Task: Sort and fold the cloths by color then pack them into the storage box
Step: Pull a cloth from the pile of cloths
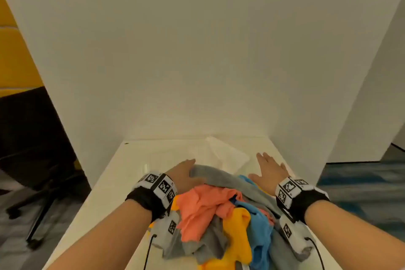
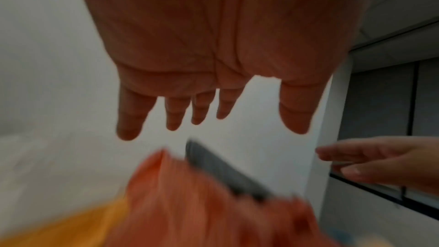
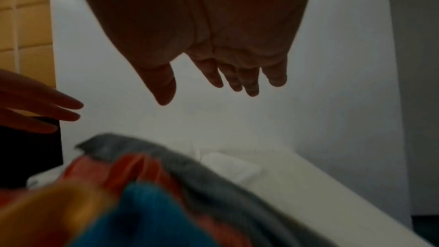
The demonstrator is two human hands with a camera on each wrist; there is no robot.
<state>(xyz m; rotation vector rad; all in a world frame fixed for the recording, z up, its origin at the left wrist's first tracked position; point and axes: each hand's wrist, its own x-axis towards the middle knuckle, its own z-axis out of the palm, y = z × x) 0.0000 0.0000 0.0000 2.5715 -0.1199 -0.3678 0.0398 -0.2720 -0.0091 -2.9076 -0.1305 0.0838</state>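
Observation:
A jumbled pile of cloths lies on the white table [image 1: 122, 173] between my forearms: an orange-pink cloth [image 1: 201, 208], a yellow cloth [image 1: 237, 230], a blue cloth [image 1: 260, 226] and a grey cloth [image 1: 219, 176] on the far side. My left hand [image 1: 186, 171] reaches over the pile's far left edge with straight fingers, holding nothing. My right hand [image 1: 268, 166] hovers past the pile's right side, fingers spread, also empty. Both wrist views show straight fingers [image 2: 175, 115] [image 3: 237, 80] above the blurred cloths. A clear, pale storage box [image 1: 223, 153] sits beyond the pile.
White partition walls [image 1: 197, 61] close the table at the back and right. A black office chair [image 1: 39, 160] stands on the floor to the left. Bare table surface stretches left of the pile.

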